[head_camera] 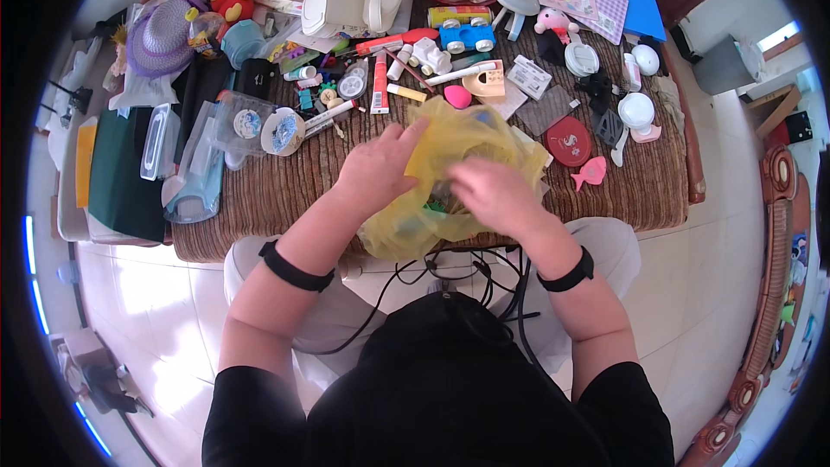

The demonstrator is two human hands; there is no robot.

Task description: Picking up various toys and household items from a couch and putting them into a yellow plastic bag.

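A thin yellow plastic bag lies crumpled at the front of the striped cloth before me. My left hand holds the bag's left side, thumb and fingers spread along the film. Over its middle is my right hand, blurred, with the fingertips curled down towards the opening; whether they grip anything is unclear. A small green piece and some dark items show between the hands, partly veiled by the film. Just beyond the bag sits a pink egg-shaped sponge.
The striped cloth carries many small things. A paper cup of blue bits stands left; a round red case and a pink fish-shaped piece lie right. Behind are a toy car and a white box. Black cables hang below the front edge.
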